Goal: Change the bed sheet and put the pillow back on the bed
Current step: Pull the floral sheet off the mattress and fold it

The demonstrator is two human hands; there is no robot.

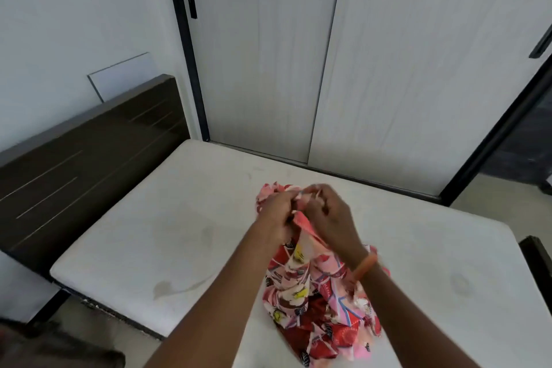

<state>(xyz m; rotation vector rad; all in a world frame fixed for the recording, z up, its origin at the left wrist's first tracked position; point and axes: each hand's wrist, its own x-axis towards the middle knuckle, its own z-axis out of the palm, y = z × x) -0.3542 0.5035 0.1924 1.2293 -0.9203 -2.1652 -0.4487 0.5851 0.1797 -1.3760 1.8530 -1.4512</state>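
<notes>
A bunched red, pink and white patterned bed sheet is lifted above the bare white mattress. My left hand grips the top of the sheet with curled fingers. Right beside it, my right hand, with an orange band on the wrist, pinches the same upper edge of fabric. The lower folds of the sheet rest crumpled on the mattress near its front edge. No pillow is in view.
A dark wooden headboard stands at the left end of the bed. Pale sliding wardrobe doors with black frames run behind the mattress. A dark object juts in at the right edge. Floor shows at the lower left.
</notes>
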